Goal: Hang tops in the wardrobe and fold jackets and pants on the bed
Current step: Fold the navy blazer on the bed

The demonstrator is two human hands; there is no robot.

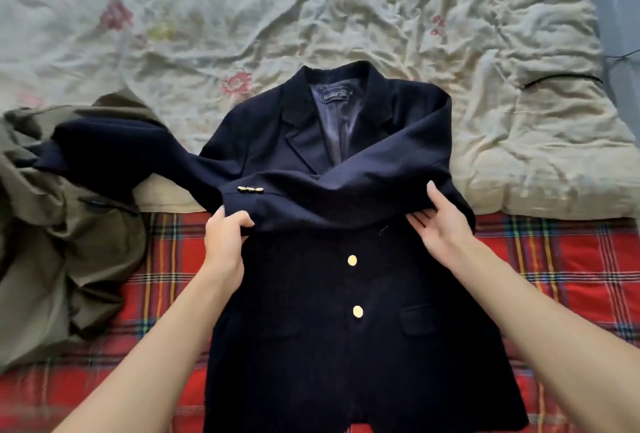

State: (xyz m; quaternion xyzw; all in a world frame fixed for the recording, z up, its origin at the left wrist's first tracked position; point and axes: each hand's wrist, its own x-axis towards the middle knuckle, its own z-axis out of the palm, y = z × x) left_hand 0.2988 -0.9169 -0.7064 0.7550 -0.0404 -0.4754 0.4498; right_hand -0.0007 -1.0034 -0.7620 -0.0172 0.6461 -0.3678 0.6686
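Note:
A navy blazer (346, 328) with gold buttons lies face up on the bed, collar pointing away from me. One sleeve (346, 197) is folded across its chest, with small gold cuff buttons at its left end. My left hand (225, 242) pinches that sleeve's cuff edge. My right hand (440, 224) grips the same sleeve lower edge near the blazer's right side, thumb on top. The other sleeve (114, 152) stretches out to the left over an olive garment.
A crumpled olive-brown garment (52, 242) lies at the left. A red plaid blanket (571, 276) covers the near part of the bed, a wrinkled cream floral quilt (311, 10) the far part. A thin black cord (561, 80) lies at the right edge.

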